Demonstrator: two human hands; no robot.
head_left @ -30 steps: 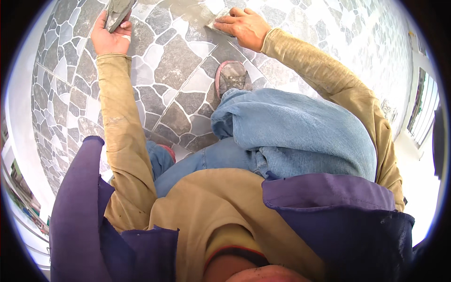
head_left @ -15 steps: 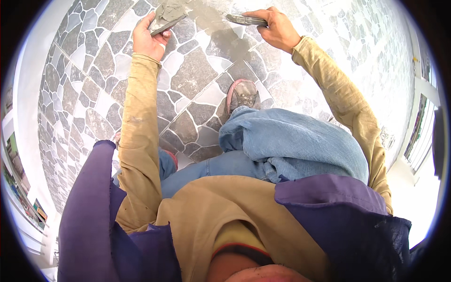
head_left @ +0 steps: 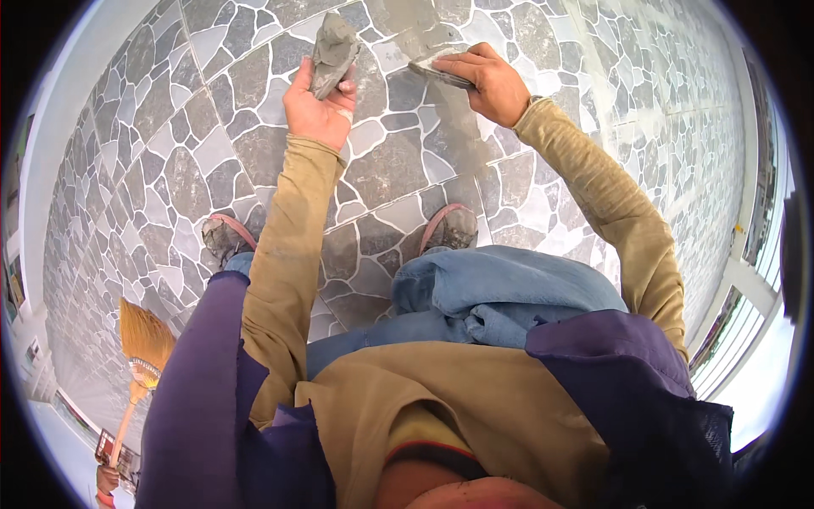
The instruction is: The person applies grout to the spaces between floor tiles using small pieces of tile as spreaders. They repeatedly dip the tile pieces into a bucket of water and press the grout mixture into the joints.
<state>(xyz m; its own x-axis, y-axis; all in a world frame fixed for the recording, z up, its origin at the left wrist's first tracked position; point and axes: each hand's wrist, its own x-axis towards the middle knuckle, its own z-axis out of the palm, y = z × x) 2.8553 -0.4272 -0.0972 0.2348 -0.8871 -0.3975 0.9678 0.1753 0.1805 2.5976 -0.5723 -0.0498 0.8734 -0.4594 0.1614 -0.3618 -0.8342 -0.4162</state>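
My left hand [head_left: 320,106] grips a flat grey piece loaded with wet mortar [head_left: 334,47]. Its thumb and fingers close on the piece's near end. To the right, my right hand [head_left: 496,82] is closed on a thin, flat, grey-smeared spreader [head_left: 443,75], fingers lying along its top. The spreader points left and is close to the stone-patterned tile floor [head_left: 386,170]; whether it touches I cannot tell. Dark wet smears of mortar [head_left: 462,140] run over the tiles below and above it. The exact kind of both flat tools is hidden by mortar and fingers.
My shoes [head_left: 449,227] stand on the tiles just below the hands. At the lower left is a straw broom [head_left: 146,339], its handle held by another person's hand [head_left: 108,478]. A white wall edge [head_left: 38,170] curves along the left, with railings [head_left: 729,339] at the right.
The view has shifted, bringing the broom into sight. Both hands appear lower in the picture. The mortar-loaded piece has turned to point more away from me.
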